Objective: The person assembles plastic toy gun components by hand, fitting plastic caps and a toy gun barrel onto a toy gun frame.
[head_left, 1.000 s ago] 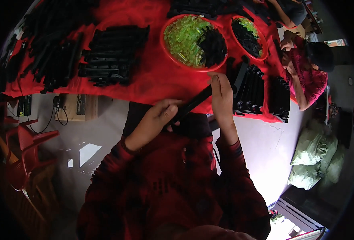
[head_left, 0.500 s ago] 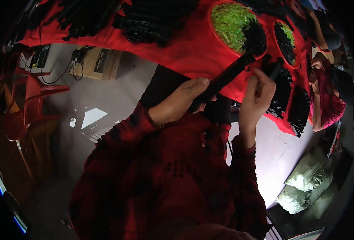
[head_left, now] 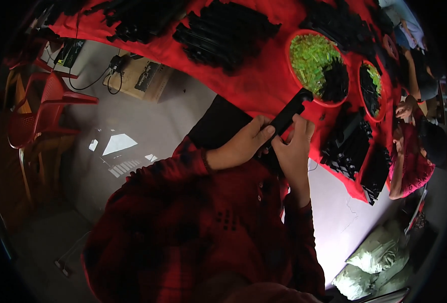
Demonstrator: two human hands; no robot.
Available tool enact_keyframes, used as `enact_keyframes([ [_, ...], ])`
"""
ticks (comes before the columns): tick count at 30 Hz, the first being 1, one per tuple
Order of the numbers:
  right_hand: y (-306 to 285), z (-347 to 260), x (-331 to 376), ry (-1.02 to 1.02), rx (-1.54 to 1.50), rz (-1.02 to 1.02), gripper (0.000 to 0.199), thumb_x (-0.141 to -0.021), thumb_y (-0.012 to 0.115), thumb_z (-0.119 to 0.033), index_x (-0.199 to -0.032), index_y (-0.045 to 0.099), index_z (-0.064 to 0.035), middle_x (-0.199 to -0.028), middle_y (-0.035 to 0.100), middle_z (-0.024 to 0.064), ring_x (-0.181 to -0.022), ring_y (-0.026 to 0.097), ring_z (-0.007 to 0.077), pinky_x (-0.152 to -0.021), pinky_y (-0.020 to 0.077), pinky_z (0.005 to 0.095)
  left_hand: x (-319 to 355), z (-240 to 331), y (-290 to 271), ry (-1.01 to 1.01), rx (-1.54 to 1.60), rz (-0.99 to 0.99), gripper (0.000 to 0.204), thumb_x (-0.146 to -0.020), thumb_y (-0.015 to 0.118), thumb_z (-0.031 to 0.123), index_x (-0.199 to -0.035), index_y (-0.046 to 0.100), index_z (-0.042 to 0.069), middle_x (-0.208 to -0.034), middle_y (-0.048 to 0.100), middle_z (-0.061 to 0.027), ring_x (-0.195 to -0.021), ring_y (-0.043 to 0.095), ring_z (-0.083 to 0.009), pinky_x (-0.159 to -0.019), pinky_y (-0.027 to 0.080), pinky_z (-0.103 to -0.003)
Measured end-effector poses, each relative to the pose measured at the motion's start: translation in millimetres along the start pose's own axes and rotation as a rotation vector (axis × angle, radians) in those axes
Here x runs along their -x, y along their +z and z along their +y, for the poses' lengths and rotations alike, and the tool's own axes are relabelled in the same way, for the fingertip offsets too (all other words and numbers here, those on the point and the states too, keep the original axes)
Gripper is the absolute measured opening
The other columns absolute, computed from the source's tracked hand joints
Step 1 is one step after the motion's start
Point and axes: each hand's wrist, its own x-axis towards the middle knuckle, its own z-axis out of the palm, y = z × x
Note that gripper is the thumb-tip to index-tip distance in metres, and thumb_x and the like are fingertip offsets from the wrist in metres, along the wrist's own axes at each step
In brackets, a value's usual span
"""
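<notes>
While the left hand [head_left: 242, 146] clasps a long black strip [head_left: 285, 118] near its lower end, thumb on top, the right hand [head_left: 295, 151] sits at the strip's right edge, fingers bent; cannot tell whether it grips. Strip slants up and rightward across the red cloth's [head_left: 251, 83] edge, far end appearing beside an orange basin [head_left: 288, 54] of yellow-green pieces [head_left: 306, 54] and black pieces [head_left: 336, 83]. Black strips [head_left: 349, 146] lie right of the hands.
</notes>
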Motion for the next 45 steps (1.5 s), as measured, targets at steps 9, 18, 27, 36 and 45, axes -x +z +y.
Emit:
enact_keyframes([
  [9, 11.1, 24.2, 0.5, -0.094, 0.076, 0.104, 0.054, -0.071, 0.076, -0.014, -0.118, 0.052, -0.0039, -0.111, 0.050, 0.0135, -0.101, 0.048, 0.0305, -0.088, 0.0352, 0.0423, -5.4, -3.3, 4.4, -0.054, 0.240, 0.057, 0.023, -0.104, 0.049, 0.023, -0.112, 0.051, 0.002, -0.089, 0.057, -0.0032, -0.072, 0.056, -0.0102, -0.063, 0.048, -0.025],
  [18, 13.0, 26.4, 1.2, -0.142, 0.122, 0.124, 0.052, -0.068, 0.079, -0.015, -0.114, 0.055, -0.0040, -0.109, 0.053, 0.0107, -0.104, 0.049, 0.0273, -0.089, 0.0324, 0.0405, -9.3, -7.0, 0.3, -0.115, 0.318, 0.087, 0.022, -0.103, 0.052, 0.022, -0.111, 0.055, 0.002, -0.086, 0.060, -0.0030, -0.071, 0.057, -0.0100, -0.062, 0.048, -0.025],
  [27, 18.5, 32.6, 6.8, -0.175, 0.220, 0.186, 0.051, -0.066, 0.080, -0.015, -0.109, 0.054, -0.0048, -0.104, 0.053, 0.0112, -0.104, 0.049, 0.0290, -0.090, 0.0330, 0.0436, -10.0, -14.0, -4.3, -0.081, 0.293, 0.067, 0.020, -0.102, 0.053, 0.017, -0.112, 0.053, -0.001, -0.090, 0.064, -0.0063, -0.072, 0.060, -0.0124, -0.061, 0.049, -0.025],
  [36, 20.5, 38.5, 11.1, -0.248, 0.250, 0.235, 0.051, -0.068, 0.082, -0.019, -0.108, 0.055, -0.0036, -0.103, 0.053, 0.0127, -0.100, 0.049, 0.0305, -0.086, 0.0338, 0.0436, -11.9, -14.9, -4.8, -0.126, 0.311, 0.059, 0.020, -0.100, 0.058, 0.018, -0.109, 0.054, 0.000, -0.087, 0.062, -0.0050, -0.069, 0.059, -0.0120, -0.058, 0.049, -0.024],
  [45, 24.6, 39.3, 10.2, -0.246, 0.268, 0.248, 0.052, -0.068, 0.083, -0.019, -0.108, 0.054, -0.0030, -0.101, 0.051, 0.0144, -0.099, 0.048, 0.0326, -0.085, 0.0348, 0.0433, -14.1, -16.2, -9.9, -0.118, 0.317, 0.046, 0.020, -0.100, 0.058, 0.017, -0.109, 0.054, 0.000, -0.086, 0.061, -0.0050, -0.069, 0.059, -0.0117, -0.057, 0.049, -0.024],
])
